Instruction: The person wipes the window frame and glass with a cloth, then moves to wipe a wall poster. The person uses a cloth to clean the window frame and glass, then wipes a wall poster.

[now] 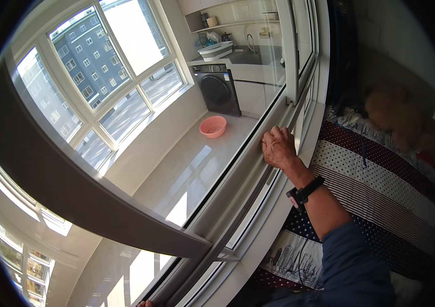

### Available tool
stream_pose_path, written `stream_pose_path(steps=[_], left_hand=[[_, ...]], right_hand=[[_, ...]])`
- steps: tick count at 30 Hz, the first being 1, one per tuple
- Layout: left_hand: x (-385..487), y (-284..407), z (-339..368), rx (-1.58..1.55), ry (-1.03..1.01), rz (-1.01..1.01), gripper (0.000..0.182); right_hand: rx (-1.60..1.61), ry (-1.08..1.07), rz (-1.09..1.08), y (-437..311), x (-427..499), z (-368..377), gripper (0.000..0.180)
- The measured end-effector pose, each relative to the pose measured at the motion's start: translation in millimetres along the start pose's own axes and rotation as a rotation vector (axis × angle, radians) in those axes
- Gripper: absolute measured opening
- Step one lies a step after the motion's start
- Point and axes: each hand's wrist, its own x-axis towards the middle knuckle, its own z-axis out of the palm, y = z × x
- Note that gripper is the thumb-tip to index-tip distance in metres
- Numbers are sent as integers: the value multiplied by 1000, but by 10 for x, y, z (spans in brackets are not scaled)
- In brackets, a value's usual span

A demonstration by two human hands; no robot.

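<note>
My right hand is curled over the lower rail of a grey-white window frame, its knuckles up and fingers bent. What lies under the palm is hidden. A black wrist strap with a small device sits on that forearm, above a dark blue sleeve. Of my left hand, only some fingertips show at the bottom edge, by the same rail. Between the hands, a grey upright stile meets the rail and bends with the lens. Large glass panes stand beyond the rail.
Through the glass I see a pink basin on the tiled floor, a dark front-loading washing machine, and a counter with a sink and a collapsible tub. Patterned bedding lies at right, with a blurred plush toy.
</note>
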Motion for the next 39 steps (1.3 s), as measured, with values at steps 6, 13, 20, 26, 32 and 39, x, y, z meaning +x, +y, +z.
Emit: stream_pose_path(steps=[6,13,20,26,32,39], left_hand=[[44,-20,-17,-72,10,-29,25],[43,-78,-73,-211,-3,-30,30],[85,-31,-99,-145,17,-35,28],[52,-36,-102,-102,-18,-43,31],[63,-23,-70,-94,22,-38,30],[13,-43,-83,-102,-113,-73,23]], right_hand=[[228,160,-189,-835,-817,-230,8],[386,117,-295,-1675,-1624,-689,9],[512,239,-347,-1956,-2030,-797,15],[652,343,-458,-1815,-2040,-727,20],[770,292,-555,-1527,-1901,-673,16],[1454,176,-146,-1777,-1306,-1338,20]])
